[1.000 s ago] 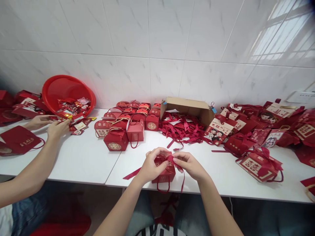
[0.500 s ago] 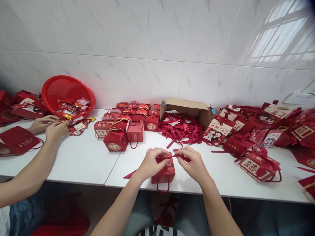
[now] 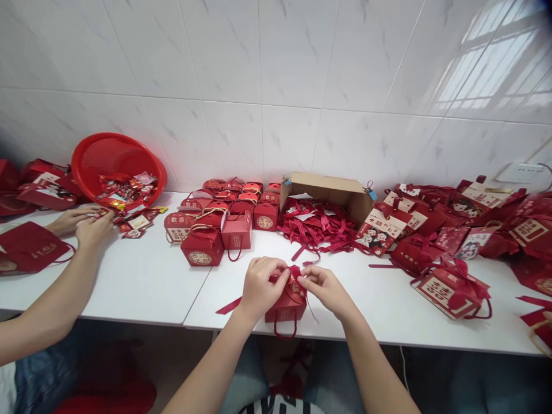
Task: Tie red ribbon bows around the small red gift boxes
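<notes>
A small red gift box (image 3: 284, 307) stands upright at the table's front edge, its cord handle hanging toward me. Across its top runs a dark red ribbon (image 3: 295, 270), gathered in a small loop or knot. My left hand (image 3: 264, 287) is closed on the ribbon at the box's left side, and one ribbon tail (image 3: 228, 306) sticks out past the wrist. From the right, my right hand (image 3: 324, 287) pinches the ribbon between thumb and fingertips; a thin end hangs below it. The fingers partly hide the knot.
Behind stand several finished red boxes (image 3: 202, 247) and a cardboard box (image 3: 328, 183) spilling red ribbons (image 3: 317, 227). Bow-tied boxes (image 3: 452, 290) crowd the right. At left, a co-worker's hands (image 3: 92, 227) handle small packets beside a red basket (image 3: 77, 164).
The ribbon, stretched between my hands before, is now bunched at the box top. My right hand has shifted slightly left and down. The co-worker's hands moved slightly left.
</notes>
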`<state>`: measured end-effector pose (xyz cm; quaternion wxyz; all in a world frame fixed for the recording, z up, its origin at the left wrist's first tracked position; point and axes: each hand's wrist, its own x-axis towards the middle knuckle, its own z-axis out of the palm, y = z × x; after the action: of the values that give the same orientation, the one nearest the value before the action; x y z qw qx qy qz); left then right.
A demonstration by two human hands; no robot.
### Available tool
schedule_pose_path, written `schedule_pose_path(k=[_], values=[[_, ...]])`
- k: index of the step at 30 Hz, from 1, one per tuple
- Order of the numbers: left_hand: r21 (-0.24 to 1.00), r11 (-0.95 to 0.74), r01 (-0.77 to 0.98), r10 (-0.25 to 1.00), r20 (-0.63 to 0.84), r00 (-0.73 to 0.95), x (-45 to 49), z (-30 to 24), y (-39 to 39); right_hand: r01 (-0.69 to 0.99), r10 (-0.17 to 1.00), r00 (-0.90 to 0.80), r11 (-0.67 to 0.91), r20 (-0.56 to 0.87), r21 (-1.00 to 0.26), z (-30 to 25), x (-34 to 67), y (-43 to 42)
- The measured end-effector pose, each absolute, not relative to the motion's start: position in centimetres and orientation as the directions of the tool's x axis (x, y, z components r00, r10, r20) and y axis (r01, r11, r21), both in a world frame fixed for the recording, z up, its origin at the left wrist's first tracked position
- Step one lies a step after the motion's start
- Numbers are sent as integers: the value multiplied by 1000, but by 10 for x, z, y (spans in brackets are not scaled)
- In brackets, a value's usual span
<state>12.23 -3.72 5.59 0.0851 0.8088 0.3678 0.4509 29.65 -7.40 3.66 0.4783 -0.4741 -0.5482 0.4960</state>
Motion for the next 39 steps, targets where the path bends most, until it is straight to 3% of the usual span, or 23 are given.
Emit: schedule_pose_path(k=[4, 9, 12, 15, 20, 23, 28, 33, 39], values=[[463, -699, 544, 679, 669, 303, 123, 53, -37, 53, 996, -90, 30, 25, -998, 33, 292, -73], [638, -618, 459, 784, 540, 306, 120, 55, -41, 178, 986, -46, 165, 159, -970, 30, 275, -72], [721, -572, 391, 819, 477, 320, 109, 52, -40, 230, 960, 82, 243, 268, -942, 26, 265, -73], [788, -449, 421, 894, 392, 218, 94, 39, -34, 242, 926, 152, 304, 345, -922, 21, 260, -76], [909, -173, 379, 967, 82, 243, 83, 9, -24, 195, 945, 181, 236, 272, -952, 18, 258, -79], [933, -112, 341, 958, 10, 288, 82, 6, -22, 142, 956, 176, 210, 234, -967, 20, 257, -79], [919, -254, 302, 935, 153, 318, 76, 34, -26, 121, 956, 185, 210, 230, -970, 21, 254, -77], [764, -470, 442, 855, 270, 443, 72, 72, -34, 179, 946, 242, 175, 215, -968, 25, 252, -74], [651, -641, 406, 710, 303, 635, 76, 91, -39, 248, 952, 208, 170, 223, -954, 32, 253, -72]])
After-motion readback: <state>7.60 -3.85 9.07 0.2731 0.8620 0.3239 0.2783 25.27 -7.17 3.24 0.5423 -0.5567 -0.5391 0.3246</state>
